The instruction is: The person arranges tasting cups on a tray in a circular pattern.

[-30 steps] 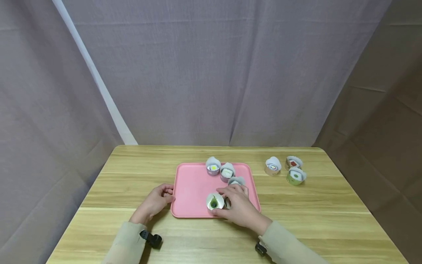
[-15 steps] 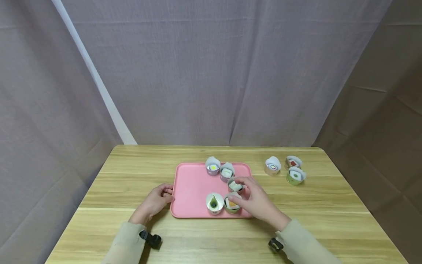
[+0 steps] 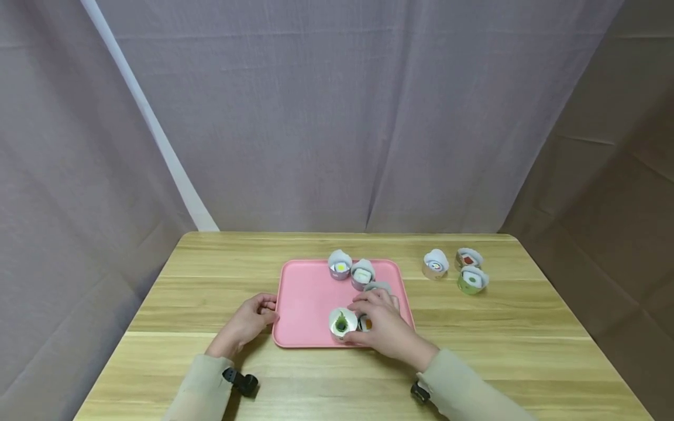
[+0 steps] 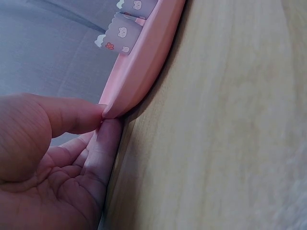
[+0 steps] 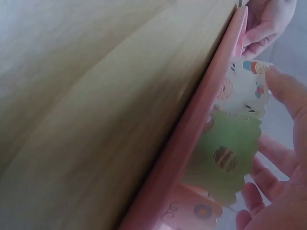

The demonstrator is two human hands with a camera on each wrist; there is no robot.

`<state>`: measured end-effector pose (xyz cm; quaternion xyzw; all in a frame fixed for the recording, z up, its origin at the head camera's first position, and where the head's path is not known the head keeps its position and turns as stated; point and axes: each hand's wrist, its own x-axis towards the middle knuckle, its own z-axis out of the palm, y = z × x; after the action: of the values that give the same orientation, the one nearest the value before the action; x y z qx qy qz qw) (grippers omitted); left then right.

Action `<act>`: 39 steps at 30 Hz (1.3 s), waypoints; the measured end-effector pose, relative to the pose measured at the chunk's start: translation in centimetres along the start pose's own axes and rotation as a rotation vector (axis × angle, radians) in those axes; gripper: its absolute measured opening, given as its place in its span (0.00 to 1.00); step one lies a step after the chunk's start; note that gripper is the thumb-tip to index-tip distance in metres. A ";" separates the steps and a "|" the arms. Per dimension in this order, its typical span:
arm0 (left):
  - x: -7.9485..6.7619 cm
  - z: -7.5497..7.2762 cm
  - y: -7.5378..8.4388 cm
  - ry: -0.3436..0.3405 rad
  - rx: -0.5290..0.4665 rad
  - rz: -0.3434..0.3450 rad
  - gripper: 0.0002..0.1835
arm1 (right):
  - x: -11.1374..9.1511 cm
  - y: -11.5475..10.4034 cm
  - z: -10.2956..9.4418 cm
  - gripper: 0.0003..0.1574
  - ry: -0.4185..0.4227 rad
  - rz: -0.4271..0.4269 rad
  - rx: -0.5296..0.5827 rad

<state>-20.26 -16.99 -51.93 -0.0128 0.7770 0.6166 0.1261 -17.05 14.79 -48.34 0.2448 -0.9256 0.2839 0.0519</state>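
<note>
My left hand (image 3: 251,321) pinches the left rim of a pink tray (image 3: 310,298) between thumb and fingers; the left wrist view shows the thumb on top. My right hand (image 3: 383,324) holds a white baking cup (image 5: 242,88) near the tray's front edge, thumb and index finger at its rim. Inside that cup is a green leaf-like piece (image 3: 342,323). Right beside it stands a green baking cup (image 5: 223,155) with something orange in it, mostly covered by my hand in the head view. Behind, a pink cup (image 5: 189,208) is partly hidden.
Two purple baking cups, one with a yellow-and-white piece (image 3: 340,266) and one with a pale piece (image 3: 362,276), stand at the tray's back. Three more cups, including a green-sided cup (image 3: 472,282), sit on the wooden table (image 3: 500,339) at right. A grey curtain (image 3: 295,128) hangs behind.
My right hand drew back rightward from the white cup, fingers passing over the green cup, then came back left to the white cup. The left hand has stayed on the tray rim.
</note>
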 end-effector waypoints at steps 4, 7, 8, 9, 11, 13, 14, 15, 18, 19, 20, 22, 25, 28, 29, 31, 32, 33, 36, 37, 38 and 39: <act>0.1 0.1 -0.1 0.005 0.005 0.006 0.20 | 0.2 -0.2 0.3 0.34 0.017 -0.019 -0.015; 0.2 0.1 -0.2 0.004 0.005 0.009 0.19 | 0.2 -0.2 0.5 0.36 0.027 -0.033 -0.027; 0.2 0.1 -0.2 0.005 0.005 0.009 0.19 | 0.2 -0.2 0.5 0.36 0.029 -0.036 -0.029; 0.1 0.1 -0.2 0.003 0.005 0.009 0.19 | 0.2 -0.2 0.5 0.36 0.026 -0.036 -0.030; 0.1 0.1 -0.1 0.004 0.003 0.006 0.19 | 0.2 -0.2 0.5 0.36 0.019 -0.034 -0.032; 0.0 0.1 0.0 0.005 0.003 0.007 0.19 | 0.1 -0.2 0.4 0.37 0.008 -0.018 -0.019; 0.0 0.2 0.0 0.006 0.005 0.008 0.19 | 0.1 -0.2 0.2 0.37 0.007 -0.007 -0.012; 0.0 0.2 0.0 0.007 0.005 0.010 0.20 | 0.0 -0.2 0.1 0.36 0.009 0.009 -0.001; -0.1 0.3 0.1 0.011 0.005 0.017 0.20 | -0.2 0.2 -0.7 0.33 0.064 0.059 0.050; -0.1 0.3 0.0 0.012 0.005 0.020 0.20 | -0.3 0.4 -1.1 0.31 0.085 0.089 0.071; -0.1 0.4 0.0 0.012 0.003 0.019 0.20 | -0.4 0.6 -1.4 0.28 0.113 0.114 0.090; 0.0 0.3 0.0 0.009 0.004 0.018 0.20 | -0.6 1.1 -2.0 0.24 0.161 0.167 0.137; 0.0 0.1 0.0 0.007 0.007 0.013 0.20 | -0.9 1.8 -2.6 0.22 0.183 0.238 0.190; -0.1 0.0 0.0 0.002 0.014 0.010 0.20 | -1.5 2.7 -2.8 0.24 0.185 0.256 0.223; -0.1 0.0 0.0 0.001 0.015 0.006 0.20 | -1.7 3.1 -2.9 0.24 0.191 0.256 0.230; -0.2 0.0 -0.1 -0.001 0.017 0.005 0.20 | -2.1 4.0 -3.5 0.26 0.214 0.266 0.234; -0.3 0.1 0.0 -0.003 0.016 0.007 0.20 | -2.2 4.6 -3.8 0.28 0.235 0.274 0.236; -0.3 0.1 0.0 -0.004 0.012 0.005 0.19 | -2.4 5.3 -4.3 0.30 0.264 0.283 0.232; -0.3 0.1 0.0 -0.005 0.006 0.018 0.19 | -3.1 7.7 -5.9 0.35 0.373 0.333 0.227; -0.3 0.1 0.1 -0.005 0.003 0.019 0.19 | -3.2 8.4 -6.6 0.36 0.418 0.352 0.225; -0.3 0.1 0.1 -0.006 0.000 0.023 0.19 | -3.4 9.2 -7.2 0.38 0.465 0.369 0.232; -0.2 0.1 0.1 -0.005 -0.001 0.023 0.19 | -3.5 9.9 -7.8 0.39 0.509 0.390 0.229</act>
<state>-20.03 -16.95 -51.79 -0.0023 0.7765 0.6184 0.1209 -19.06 27.70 -47.64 -0.0112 -0.8744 0.4427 0.1982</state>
